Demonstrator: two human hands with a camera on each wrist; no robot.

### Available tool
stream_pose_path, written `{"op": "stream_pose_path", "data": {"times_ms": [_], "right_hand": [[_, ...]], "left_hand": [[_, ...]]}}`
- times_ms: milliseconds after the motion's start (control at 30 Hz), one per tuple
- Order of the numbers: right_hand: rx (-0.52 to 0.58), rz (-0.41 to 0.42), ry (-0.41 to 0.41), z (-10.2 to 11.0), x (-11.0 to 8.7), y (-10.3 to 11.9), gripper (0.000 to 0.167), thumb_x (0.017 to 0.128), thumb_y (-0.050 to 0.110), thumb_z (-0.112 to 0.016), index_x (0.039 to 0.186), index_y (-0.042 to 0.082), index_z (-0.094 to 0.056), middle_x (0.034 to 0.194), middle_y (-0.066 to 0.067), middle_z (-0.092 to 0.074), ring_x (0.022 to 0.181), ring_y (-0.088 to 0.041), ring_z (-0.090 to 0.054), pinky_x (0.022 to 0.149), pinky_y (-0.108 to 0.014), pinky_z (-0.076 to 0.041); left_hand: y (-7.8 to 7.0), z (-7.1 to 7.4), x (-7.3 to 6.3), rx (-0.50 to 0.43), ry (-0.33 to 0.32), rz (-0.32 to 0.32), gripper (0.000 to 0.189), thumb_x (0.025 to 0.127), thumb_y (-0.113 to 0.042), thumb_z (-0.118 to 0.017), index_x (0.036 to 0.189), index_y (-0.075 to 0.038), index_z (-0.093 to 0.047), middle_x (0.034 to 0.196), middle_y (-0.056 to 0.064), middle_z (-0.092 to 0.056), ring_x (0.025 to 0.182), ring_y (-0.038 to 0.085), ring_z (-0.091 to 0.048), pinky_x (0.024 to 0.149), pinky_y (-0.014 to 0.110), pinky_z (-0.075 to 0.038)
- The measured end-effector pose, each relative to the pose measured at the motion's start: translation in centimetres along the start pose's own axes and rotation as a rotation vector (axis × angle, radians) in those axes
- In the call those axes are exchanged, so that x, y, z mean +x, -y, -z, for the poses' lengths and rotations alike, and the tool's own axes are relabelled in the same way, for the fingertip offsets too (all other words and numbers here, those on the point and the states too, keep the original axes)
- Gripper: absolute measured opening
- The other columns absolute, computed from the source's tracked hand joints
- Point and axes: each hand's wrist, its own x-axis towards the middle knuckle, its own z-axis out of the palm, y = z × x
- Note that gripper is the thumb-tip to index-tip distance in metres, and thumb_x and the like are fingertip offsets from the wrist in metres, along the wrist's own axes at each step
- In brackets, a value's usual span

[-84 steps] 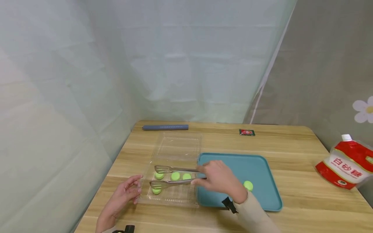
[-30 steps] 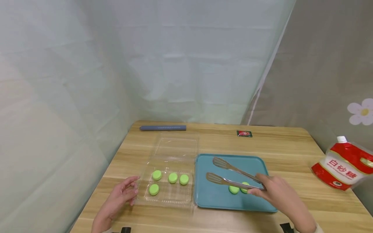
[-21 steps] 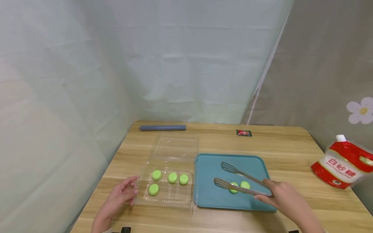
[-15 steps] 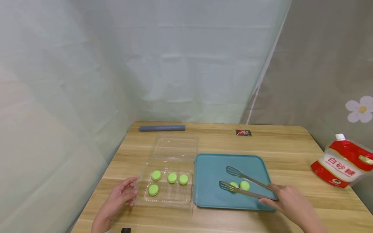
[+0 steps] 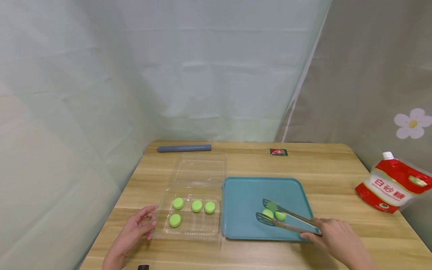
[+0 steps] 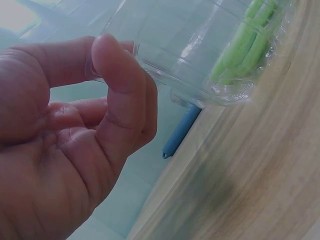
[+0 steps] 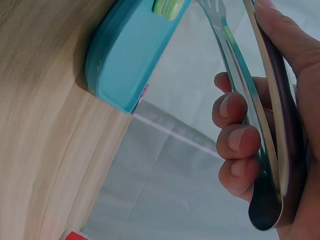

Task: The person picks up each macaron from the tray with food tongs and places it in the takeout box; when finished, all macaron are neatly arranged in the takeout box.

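Several light green macarons [image 5: 197,206] sit in the base of a clear plastic clamshell box [image 5: 210,227], whose lid lies open behind. My left hand [image 5: 133,230] pinches the box's left edge between thumb and finger, as the left wrist view [image 6: 85,115] shows close up. In my right hand [image 5: 341,240] are metal tongs [image 5: 291,227], gripped near the hinge end with fingers curled round the arms [image 7: 270,210]. The tongs' slotted heads are spread above a blue tray [image 5: 243,210], around two more macarons [image 5: 280,216] that lie side by side and are partly covered by the tongs.
A blue stick-shaped packet [image 5: 184,148] lies at the table's back left. Further right at the back is a small red and green sachet [image 5: 278,152]. A red and white sugar pouch [image 5: 391,185] stands at the right edge. Fabric curtains hang behind the table.
My right hand has carried the tongs from over the box rightward to the tray, then lowered them around the two macarons. The left hand has stayed at the box edge.
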Motion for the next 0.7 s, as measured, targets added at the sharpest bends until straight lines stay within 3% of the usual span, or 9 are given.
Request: {"op": "stream_pose_path", "data": {"times_ms": [300, 700], "right_hand": [[-0.028, -0.046, 0.044, 0.33, -0.07, 0.19, 0.043, 0.081, 0.052, -0.079, 0.095, 0.012, -0.075, 0.060, 0.011, -0.037, 0.053, -0.006, -0.035, 0.049, -0.022, -0.030], [-0.081, 0.001, -0.012, -0.04, -0.25, 0.46, 0.038, 0.079, 0.047, -0.082, 0.093, 0.012, -0.075, 0.062, 0.013, -0.041, 0.053, -0.004, -0.034, 0.047, -0.022, -0.031]], "left_hand": [[0.02, -0.01, 0.00, 0.023, -0.025, 0.019, 0.053, 0.096, 0.006, -0.059, 0.142, 0.018, -0.037, 0.101, 0.020, -0.051, 0.064, 0.009, -0.053, 0.052, 0.025, -0.051], [0.07, 0.06, 0.03, 0.021, 0.007, -0.004, 0.053, 0.096, 0.008, -0.058, 0.141, 0.021, -0.035, 0.100, 0.019, -0.052, 0.066, 0.008, -0.053, 0.052, 0.025, -0.052]]}}
